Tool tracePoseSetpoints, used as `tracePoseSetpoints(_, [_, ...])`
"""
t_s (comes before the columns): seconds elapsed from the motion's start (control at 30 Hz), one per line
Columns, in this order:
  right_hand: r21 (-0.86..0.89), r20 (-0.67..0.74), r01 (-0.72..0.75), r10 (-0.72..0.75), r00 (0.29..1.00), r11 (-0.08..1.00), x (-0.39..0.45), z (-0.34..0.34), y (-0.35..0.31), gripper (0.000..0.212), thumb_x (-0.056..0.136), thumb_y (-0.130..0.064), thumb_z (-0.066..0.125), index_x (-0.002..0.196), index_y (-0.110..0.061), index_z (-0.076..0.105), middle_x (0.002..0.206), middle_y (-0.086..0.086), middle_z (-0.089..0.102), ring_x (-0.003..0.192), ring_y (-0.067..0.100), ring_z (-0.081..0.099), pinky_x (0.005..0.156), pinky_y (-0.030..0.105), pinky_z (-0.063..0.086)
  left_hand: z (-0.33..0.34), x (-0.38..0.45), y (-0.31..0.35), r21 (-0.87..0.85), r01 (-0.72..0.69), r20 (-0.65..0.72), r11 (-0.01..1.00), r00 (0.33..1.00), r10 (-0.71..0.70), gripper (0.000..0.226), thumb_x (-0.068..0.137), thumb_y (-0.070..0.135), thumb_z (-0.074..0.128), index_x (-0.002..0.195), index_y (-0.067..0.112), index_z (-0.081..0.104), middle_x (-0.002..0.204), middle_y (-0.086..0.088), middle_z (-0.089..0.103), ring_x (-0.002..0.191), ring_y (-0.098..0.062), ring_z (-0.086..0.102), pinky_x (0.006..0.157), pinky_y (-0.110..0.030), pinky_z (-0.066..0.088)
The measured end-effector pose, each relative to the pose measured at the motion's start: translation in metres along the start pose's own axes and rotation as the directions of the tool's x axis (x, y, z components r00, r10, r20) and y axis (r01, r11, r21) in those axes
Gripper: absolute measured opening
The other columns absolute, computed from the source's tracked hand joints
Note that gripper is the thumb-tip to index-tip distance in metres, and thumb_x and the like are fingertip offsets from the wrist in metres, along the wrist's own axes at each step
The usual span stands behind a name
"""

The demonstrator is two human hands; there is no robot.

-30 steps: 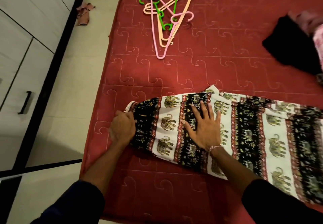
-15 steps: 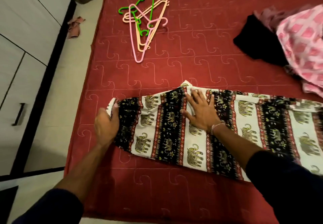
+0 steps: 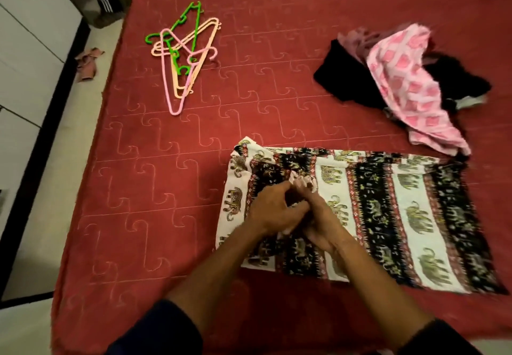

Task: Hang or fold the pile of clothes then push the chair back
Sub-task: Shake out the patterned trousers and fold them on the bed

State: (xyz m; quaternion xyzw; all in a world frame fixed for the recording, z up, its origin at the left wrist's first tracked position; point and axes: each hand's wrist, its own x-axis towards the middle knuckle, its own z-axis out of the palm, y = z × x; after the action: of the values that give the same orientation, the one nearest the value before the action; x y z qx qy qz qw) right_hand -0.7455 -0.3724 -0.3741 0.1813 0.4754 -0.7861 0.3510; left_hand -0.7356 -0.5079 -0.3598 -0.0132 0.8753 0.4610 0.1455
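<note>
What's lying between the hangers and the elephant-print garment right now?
Nothing: the head view shows only bare red bed cover between the hangers and the elephant-print garment.

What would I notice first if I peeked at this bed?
Two hands, the left hand and the right hand, meet on elephant-print trousers near the red bed's front edge. Colourful hangers lie far left; a pink-and-black clothes pile sits far right.
</note>
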Motion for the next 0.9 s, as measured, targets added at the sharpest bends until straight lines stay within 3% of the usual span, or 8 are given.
tracePoseSetpoints(0.13, [0.034,-0.099,-0.108,0.111,0.989,0.994,-0.004,-0.07,-0.014,0.053,0.085,-0.011,0.074,0.129,0.014,0.056,0.125,0.03,0.064,0.116,0.04,0.065,0.109,0.053,0.044,0.009,0.021,-0.006,-0.1,0.053,-0.063,0.994,0.996,-0.059,0.019,0.097,0.028,0.056,0.094,0.014,0.068,0.082,-0.002,0.071,0.073,-0.02,0.067,0.068,-0.04,0.058])
tracePoseSetpoints(0.23, [0.047,-0.154,-0.155,0.161,0.975,0.987,-0.006,-0.108,-0.025,0.046,0.094,-0.009,0.063,0.134,0.011,0.052,0.124,0.028,0.066,0.111,0.04,0.067,0.098,0.054,0.053,0.01,0.048,-0.015,0.156,-0.008,-0.134,0.988,0.991,0.03,0.016,0.101,0.018,0.05,0.105,0.012,0.064,0.101,-0.007,0.066,0.083,-0.016,0.06,0.074,-0.032,0.055])
tracePoseSetpoints(0.37, [-0.128,-0.182,-0.2,0.175,0.967,0.971,-0.019,-0.138,-0.042,0.05,0.101,-0.021,0.056,0.149,-0.011,0.044,0.156,0.019,0.037,0.077,0.019,0.073,0.063,0.028,0.061,0.008,0.089,-0.022,0.468,-0.096,0.023,0.879,0.995,0.096,0.031,0.102,0.013,0.044,0.131,0.009,0.055,0.131,-0.011,0.056,0.118,-0.023,0.051,0.103,-0.041,0.045])
tracePoseSetpoints(0.5, [-0.305,-0.286,-0.102,0.012,0.958,0.947,-0.016,-0.172,-0.038,0.071,0.102,-0.025,0.054,0.159,-0.016,0.013,0.164,0.014,0.021,0.139,0.025,0.045,0.107,0.031,0.046,0.012,0.123,-0.031,0.654,-0.198,0.204,0.73,0.976,0.082,0.036,0.105,0.03,0.035,0.126,0.01,0.056,0.119,-0.009,0.059,0.107,-0.022,0.053,0.101,-0.044,0.047])
tracePoseSetpoints(0.57, [-0.375,-0.331,-0.114,-0.019,0.943,0.92,-0.018,-0.18,-0.042,0.072,0.102,-0.034,0.054,0.159,-0.016,0.015,0.162,0.016,0.028,0.099,0.012,0.066,0.078,0.022,0.059,0.011,0.136,-0.03,0.743,-0.242,0.257,0.624,0.964,0.068,0.039,0.104,0.038,0.03,0.116,0.013,0.058,0.106,-0.005,0.058,0.098,-0.019,0.055,0.098,-0.044,0.049])
tracePoseSetpoints(0.7, [-0.426,-0.379,-0.181,0.007,0.925,0.887,-0.029,-0.2,-0.057,0.065,0.104,-0.031,0.05,0.159,-0.016,0.018,0.159,0.017,0.033,0.045,-0.001,0.056,0.041,0.017,0.045,0.002,0.151,-0.018,0.87,-0.326,0.33,0.37,0.942,0.055,0.043,0.105,0.048,0.025,0.1,0.024,0.06,0.084,0.007,0.061,0.082,-0.009,0.061,0.111,-0.046,0.037])
tracePoseSetpoints(0.8, [-0.497,-0.38,-0.204,0.0,0.925,0.843,-0.036,-0.21,-0.066,0.061,0.106,-0.026,0.046,0.159,-0.018,0.016,0.161,0.018,0.03,0.048,0.003,0.054,0.037,0.018,0.036,-0.01,0.158,-0.01,0.923,-0.315,0.322,0.222,0.947,0.001,0.059,0.103,0.057,0.017,0.072,0.026,0.057,0.064,0.009,0.053,0.065,-0.004,0.055,0.113,-0.043,0.028])
tracePoseSetpoints(0.9, [-0.543,-0.399,-0.201,-0.04,0.916,0.815,-0.042,-0.216,-0.078,0.061,0.107,-0.022,0.044,0.159,-0.012,0.015,0.162,0.019,0.025,0.03,-0.012,0.042,0.032,0.007,0.031,-0.02,0.165,-0.007,0.951,-0.287,0.288,0.115,0.958,0.009,0.071,0.099,0.065,0.01,0.059,0.023,0.051,0.07,0.008,0.057,0.079,-0.009,0.054,0.107,-0.04,0.027])
